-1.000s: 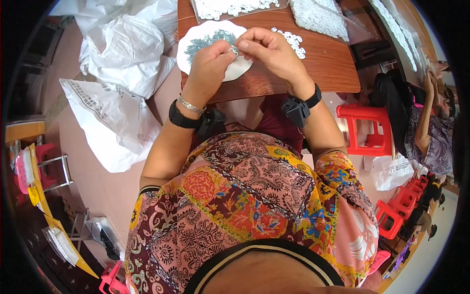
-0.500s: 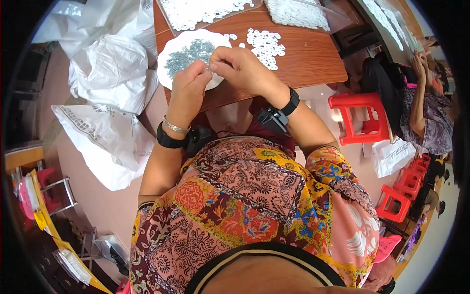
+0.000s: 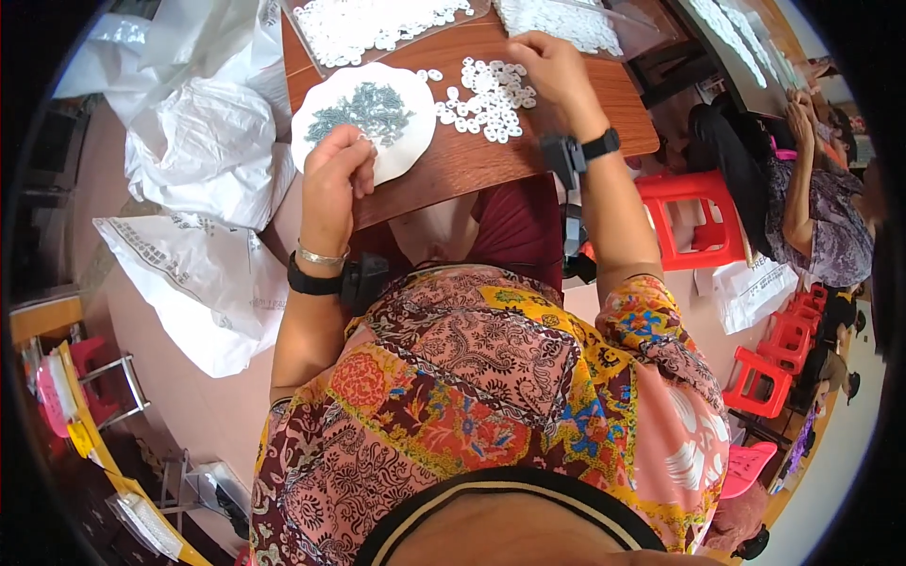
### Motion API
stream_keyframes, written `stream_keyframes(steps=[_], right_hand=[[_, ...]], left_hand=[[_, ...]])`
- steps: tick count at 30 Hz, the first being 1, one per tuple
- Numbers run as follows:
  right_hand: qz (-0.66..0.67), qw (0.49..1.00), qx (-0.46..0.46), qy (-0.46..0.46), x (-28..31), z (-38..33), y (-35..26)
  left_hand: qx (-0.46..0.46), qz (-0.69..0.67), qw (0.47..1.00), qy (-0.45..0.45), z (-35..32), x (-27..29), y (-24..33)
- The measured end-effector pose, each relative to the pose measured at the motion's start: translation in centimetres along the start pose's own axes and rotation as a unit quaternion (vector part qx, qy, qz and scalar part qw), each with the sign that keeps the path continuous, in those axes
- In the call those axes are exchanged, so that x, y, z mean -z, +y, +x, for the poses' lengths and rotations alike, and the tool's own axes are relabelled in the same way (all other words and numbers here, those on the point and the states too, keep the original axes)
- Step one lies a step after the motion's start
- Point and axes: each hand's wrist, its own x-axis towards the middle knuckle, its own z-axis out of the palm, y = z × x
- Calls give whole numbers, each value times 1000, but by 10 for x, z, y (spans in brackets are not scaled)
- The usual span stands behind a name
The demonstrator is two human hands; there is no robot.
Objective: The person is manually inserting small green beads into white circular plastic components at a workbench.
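A white plate (image 3: 408, 149) with a heap of small grey screws (image 3: 363, 108) sits on the brown wooden table (image 3: 491, 160). My left hand (image 3: 335, 179) rests at the plate's near edge with its fingertips pinched together; whether they hold anything is hidden. To the right of the plate lies a loose pile of small white rings (image 3: 486, 94). My right hand (image 3: 552, 66) reaches over the far side of that pile, fingers bent down and out of sight. Both wrists wear black bands.
Two clear trays of white pieces (image 3: 377, 24) (image 3: 566, 19) stand at the table's far edge. White plastic bags (image 3: 203, 160) lie on the floor at left. Red stools (image 3: 694, 222) stand at right, where another person (image 3: 816, 217) sits at a neighbouring table.
My hands were together over the plate. The right hand has moved away to the right, past the ring pile. The left hand has stayed at the plate's near edge.
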Motion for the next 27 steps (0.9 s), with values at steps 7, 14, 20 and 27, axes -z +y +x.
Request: stream_keyframes(steps=[7,14,20,27], right_hand=[[-183,978,-71,-65,3,11,45],[-195,976,-54,-78,1,9,39],[-229,970,-31,-78,3,8,34],[-196,977,-23,-87,3,11,35]], left_hand=[[-17,-35,999,4,-9,-3,2],[-10,-43,999,2,-11,-4,2],[-8,-29,1000,-3,-12,-5,1],[-16,-28,999,-3,-12,-11,7]])
